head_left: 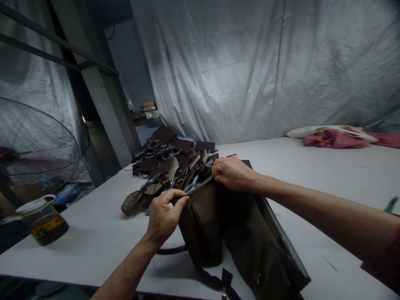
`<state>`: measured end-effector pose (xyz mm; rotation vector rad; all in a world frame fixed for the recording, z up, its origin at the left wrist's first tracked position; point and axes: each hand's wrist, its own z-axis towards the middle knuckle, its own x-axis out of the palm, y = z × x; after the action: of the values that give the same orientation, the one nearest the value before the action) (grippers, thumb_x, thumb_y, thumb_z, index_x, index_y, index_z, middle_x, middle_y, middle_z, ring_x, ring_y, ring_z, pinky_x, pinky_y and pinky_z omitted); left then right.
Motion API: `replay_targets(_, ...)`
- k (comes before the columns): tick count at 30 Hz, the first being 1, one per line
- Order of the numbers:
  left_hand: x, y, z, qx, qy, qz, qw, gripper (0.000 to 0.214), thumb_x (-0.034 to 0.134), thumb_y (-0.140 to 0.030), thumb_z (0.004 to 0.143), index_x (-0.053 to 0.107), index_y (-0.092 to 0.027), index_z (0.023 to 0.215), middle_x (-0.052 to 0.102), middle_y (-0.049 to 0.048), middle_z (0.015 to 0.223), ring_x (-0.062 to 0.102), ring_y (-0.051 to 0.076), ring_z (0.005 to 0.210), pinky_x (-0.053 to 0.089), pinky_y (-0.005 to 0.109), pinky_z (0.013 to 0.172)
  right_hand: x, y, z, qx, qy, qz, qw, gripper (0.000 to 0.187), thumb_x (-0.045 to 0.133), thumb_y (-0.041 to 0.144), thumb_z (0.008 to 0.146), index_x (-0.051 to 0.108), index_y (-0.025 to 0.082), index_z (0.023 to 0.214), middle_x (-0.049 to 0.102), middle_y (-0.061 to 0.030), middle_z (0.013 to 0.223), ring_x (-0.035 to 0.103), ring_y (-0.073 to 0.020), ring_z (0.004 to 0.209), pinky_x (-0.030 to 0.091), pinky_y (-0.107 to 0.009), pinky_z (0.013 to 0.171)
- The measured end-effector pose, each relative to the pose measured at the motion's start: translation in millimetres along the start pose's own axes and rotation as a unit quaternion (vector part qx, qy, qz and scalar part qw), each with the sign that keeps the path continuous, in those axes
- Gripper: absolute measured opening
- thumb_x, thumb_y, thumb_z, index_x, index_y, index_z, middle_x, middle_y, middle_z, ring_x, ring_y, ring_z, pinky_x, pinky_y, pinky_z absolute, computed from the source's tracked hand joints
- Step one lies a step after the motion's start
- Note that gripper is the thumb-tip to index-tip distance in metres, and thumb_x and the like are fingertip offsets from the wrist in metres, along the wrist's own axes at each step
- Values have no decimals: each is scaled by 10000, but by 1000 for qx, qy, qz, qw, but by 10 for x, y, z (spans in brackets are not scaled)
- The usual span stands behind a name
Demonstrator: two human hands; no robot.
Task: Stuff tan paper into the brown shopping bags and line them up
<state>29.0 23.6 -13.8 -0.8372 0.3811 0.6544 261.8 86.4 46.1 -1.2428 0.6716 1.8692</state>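
Note:
A dark brown fabric bag [204, 225] stands on the white table in front of me, its straps hanging toward the near edge. My left hand [165, 210] pinches the left end of its upper edge between thumb and fingers. Further along the same edge, my right hand [233, 171] is closed on the fabric, with the fingertips partly hidden. A larger panel of the bag with a zipper [259, 277] slopes down to the right below my right forearm. A loop of strap [171, 251] lies on the table at its left.
Behind the bag is a heap of brown bag pieces [156, 164] with plastic-wrapped parts. A jar with a yellow label [50, 227] stands at the table's left edge, near a large fan [34, 146]. Pink cloth [336, 138] lies at the back right, before a silvery sheet [237, 71].

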Motion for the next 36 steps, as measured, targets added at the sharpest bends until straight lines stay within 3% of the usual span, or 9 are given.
replay_targets(10,-25,-8,9,13,29,-4,999,157,562,-274,840,680,-177,877,687,17,832,620,149,790,453,247,752,-6,49,15,30,-25,-48,998,149,561,197,717,702,208,669,723,-42,774,645,-212,786,371,-302,714)
replay_targets(13,-75,-51,101,37,88,9,995,187,548,-290,849,687,-186,919,683,24,887,621,153,849,443,243,775,-18,62,-2,30,-33,-56,997,164,555,203,722,705,206,657,720,-49,745,643,-211,755,371,-306,710)
replay_targets(17,-85,-203,367,46,188,100,976,217,606,-384,798,708,-197,836,701,20,837,627,169,781,422,250,694,-49,102,-14,38,-24,-61,997,169,557,237,736,708,208,663,715,-53,724,639,-215,735,360,-310,692)
replay_targets(21,46,-368,665,99,263,176,944,260,583,-424,796,718,-205,835,710,33,788,626,189,742,388,259,627,-60,122,-8,41,-22,-55,997,153,560,248,752,698,203,706,714,-51,773,627,-211,771,341,-314,706)
replay_targets(25,192,-384,831,128,305,137,934,203,562,-336,795,710,-211,858,709,22,819,620,178,760,402,237,633,-54,71,-50,27,-7,-28,999,100,569,212,744,663,193,714,691,-39,846,588,-201,875,311,-311,706)
replay_targets(31,213,-294,824,102,307,80,943,237,546,-323,790,705,-220,931,703,12,848,610,176,772,425,227,645,-84,-64,-198,25,-9,-15,1000,115,557,145,709,660,192,685,652,-34,983,498,-216,1003,309,-328,769)
replay_targets(36,208,-331,794,92,309,66,944,236,544,-331,789,712,-220,912,702,11,820,611,176,753,432,226,639,-103,-116,-205,68,-15,10,998,106,566,154,705,666,186,692,676,-46,905,563,-188,887,366,-277,726)
